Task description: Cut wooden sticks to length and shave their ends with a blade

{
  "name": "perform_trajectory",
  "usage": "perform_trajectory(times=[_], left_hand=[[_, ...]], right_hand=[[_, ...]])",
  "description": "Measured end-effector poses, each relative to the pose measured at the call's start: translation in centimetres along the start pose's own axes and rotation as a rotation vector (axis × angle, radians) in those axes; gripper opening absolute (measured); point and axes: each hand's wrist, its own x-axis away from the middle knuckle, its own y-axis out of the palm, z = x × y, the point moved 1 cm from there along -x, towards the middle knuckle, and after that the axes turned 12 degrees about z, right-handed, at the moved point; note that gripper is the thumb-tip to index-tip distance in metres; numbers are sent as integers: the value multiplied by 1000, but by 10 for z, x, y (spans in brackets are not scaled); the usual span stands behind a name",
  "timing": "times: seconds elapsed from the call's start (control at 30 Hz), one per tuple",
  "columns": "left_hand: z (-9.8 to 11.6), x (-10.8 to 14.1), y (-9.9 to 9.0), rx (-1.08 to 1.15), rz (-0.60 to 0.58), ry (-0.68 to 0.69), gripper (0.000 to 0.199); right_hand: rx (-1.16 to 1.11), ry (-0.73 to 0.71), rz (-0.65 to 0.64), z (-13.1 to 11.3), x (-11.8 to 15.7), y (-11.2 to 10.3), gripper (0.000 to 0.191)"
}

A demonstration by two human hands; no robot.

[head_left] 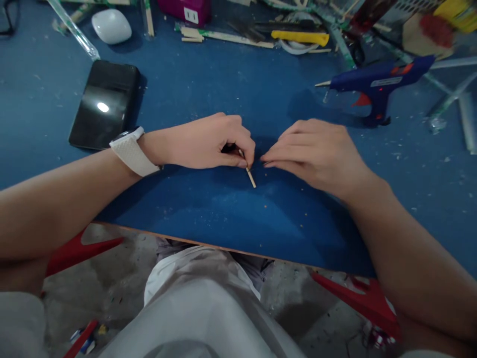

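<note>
Near the middle of the blue table, my left hand (227,141) pinches a short thin wooden stick (251,178) between thumb and index finger. The stick's lower end sticks out below the fingertips and points down toward the table's front edge. Just to the right, my right hand (316,154) has its fingers pressed together, with the fingertips facing the left hand across a small gap. Something thin may be at those fingertips, too small to make out.
A blue glue gun (380,84) lies at the upper right, its nozzle pointing left. A black phone-like device (106,102) lies beyond my left wrist. Along the back are a white mouse (112,26), a yellow cutter (300,38), a purple object (186,11) and scattered sticks.
</note>
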Motion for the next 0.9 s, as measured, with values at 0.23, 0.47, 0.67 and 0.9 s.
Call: perform_trajectory(times=[0.23, 0.47, 0.67, 0.9], left_hand=[[12, 4, -21, 44, 132, -49, 28], [15, 7, -26, 28, 306, 20, 23], [5, 7, -22, 25, 191, 138, 22], [-4, 8, -17, 65, 85, 160, 25]], right_hand=[[25, 149, 322, 9, 8, -17, 34], [165, 179, 522, -10, 3, -2, 16], [136, 85, 363, -11, 6, -6, 11], [211, -27, 200, -17, 5, -5, 13]])
